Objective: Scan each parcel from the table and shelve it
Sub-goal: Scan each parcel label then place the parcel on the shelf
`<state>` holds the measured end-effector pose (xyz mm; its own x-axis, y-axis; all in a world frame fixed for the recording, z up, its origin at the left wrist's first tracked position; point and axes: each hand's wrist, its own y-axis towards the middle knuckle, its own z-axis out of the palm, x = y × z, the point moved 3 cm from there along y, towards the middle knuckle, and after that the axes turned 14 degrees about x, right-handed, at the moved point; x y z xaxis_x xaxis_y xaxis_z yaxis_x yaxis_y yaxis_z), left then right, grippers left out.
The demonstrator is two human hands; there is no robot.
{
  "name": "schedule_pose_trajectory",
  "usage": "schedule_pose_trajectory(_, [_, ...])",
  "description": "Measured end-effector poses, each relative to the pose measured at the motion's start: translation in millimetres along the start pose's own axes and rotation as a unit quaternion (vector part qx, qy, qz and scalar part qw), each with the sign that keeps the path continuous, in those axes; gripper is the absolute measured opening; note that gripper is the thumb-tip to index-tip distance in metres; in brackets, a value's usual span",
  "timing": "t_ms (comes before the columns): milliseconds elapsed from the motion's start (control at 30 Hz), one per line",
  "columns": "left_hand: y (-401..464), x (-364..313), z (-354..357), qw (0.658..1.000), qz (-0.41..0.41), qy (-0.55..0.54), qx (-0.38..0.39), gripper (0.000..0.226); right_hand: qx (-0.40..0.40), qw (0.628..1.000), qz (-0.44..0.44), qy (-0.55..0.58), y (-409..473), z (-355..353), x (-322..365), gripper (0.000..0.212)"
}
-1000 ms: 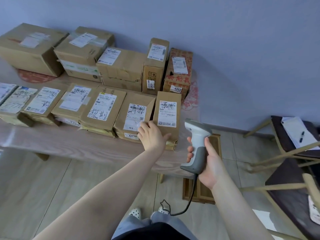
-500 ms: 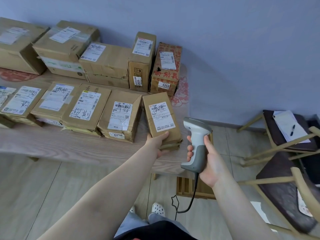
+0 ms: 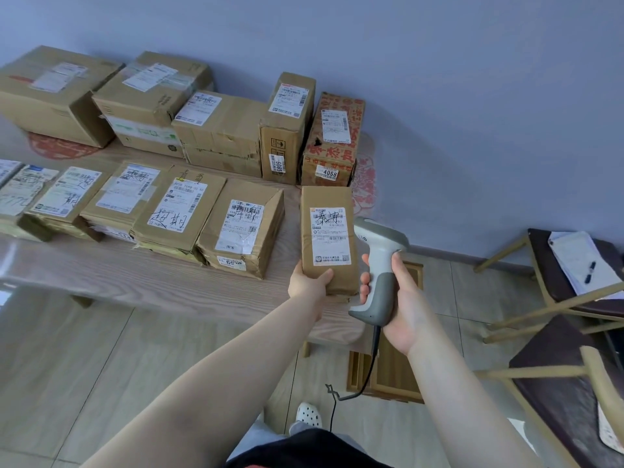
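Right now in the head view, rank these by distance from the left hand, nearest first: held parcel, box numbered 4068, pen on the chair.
1. Held parcel, gripped by the left hand.
2. Box numbered 4068, behind, by the wall.
3. Pen, far right on the chair's paper.

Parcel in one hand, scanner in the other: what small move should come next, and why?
Probably tip the scanner head toward the parcel's label. The left hand holds the parcel by its near end, label face up, and the right hand grips the scanner just beside it, its head not yet aimed at the label.
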<state>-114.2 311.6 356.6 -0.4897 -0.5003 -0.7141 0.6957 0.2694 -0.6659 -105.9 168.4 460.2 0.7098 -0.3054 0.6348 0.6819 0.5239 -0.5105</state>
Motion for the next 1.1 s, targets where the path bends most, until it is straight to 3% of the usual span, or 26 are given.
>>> schedule_pose_trajectory(133, [-19,-5,-10,0.994,0.075,0.070,-0.032,0.069,0.006,0.999,-0.029,-0.031,-3,11,8,0.051])
schedule_pose_trajectory(300, [-36,-19,-19,0.985,0.139,0.084,-0.060,0.076,0.043,0.992,-0.080,-0.084,-8,36,16,0.059])
schedule_pose_trajectory(467, [-39,-22,-24,0.983,0.146,0.071,-0.087,0.080,0.049,0.992,-0.067,-0.099,-7,58,12,0.047])
schedule_pose_trajectory(833, [-48,-24,-26,0.980,0.153,0.075,-0.108,0.078,0.024,0.992,-0.021,-0.120,-8,70,8,0.043])
schedule_pose_trajectory(1100, [-55,-29,-25,0.980,0.159,0.065,-0.099,0.071,0.034,0.989,-0.038,-0.136,-14,71,9,0.043])
